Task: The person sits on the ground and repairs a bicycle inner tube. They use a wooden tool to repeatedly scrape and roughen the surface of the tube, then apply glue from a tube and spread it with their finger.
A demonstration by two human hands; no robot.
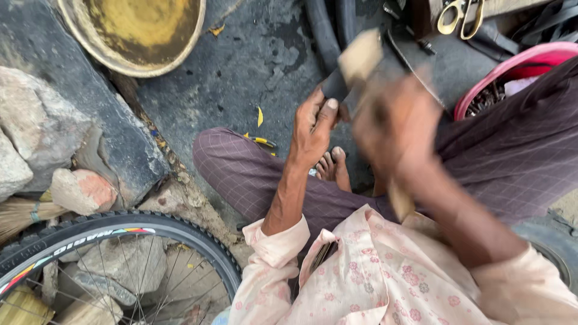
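Your left hand (313,129) pinches a black rubber inner tube (333,84), thumb and fingers clenched on a fold of it just above your bare foot (333,165). The tube is dull, dark and limp, and its loops run up and away across the ground. Your right hand (394,123) is blurred by motion; it grasps a tool with a pale wooden handle (400,201), whose light-coloured block head (360,55) sits just over the tube.

You squat on dark, cracked pavement (241,72). A yellowed metal basin (135,30) lies at the upper left, rough stones (42,126) beside it, and a spoked bicycle wheel (120,241) at the lower left. A pink tub (524,60) stands at the upper right, with scissors (460,17) near it.
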